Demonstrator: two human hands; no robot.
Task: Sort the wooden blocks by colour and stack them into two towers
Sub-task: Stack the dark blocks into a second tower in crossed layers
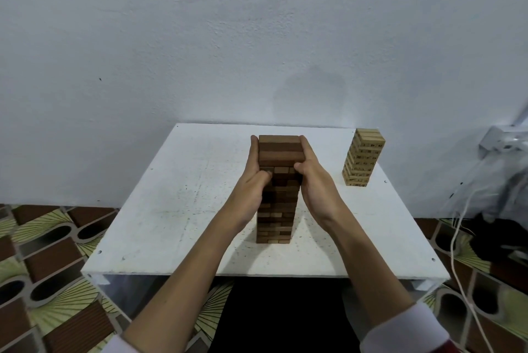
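Note:
A tall tower of dark brown wooden blocks (278,204) stands in the middle of the white table (177,209). My left hand (253,178) presses flat against the tower's left side near the top, thumb on its front face. My right hand (313,178) presses against the right side at the same height, thumb also on the front. The fingers of both hands lie straight along the top layers. A shorter tower of light, pale wooden blocks (363,157) stands at the table's far right corner, apart from both hands.
A white wall rises directly behind the table. White cables (460,238) and a white box (503,141) hang at the right. Patterned floor tiles (51,267) surround the table.

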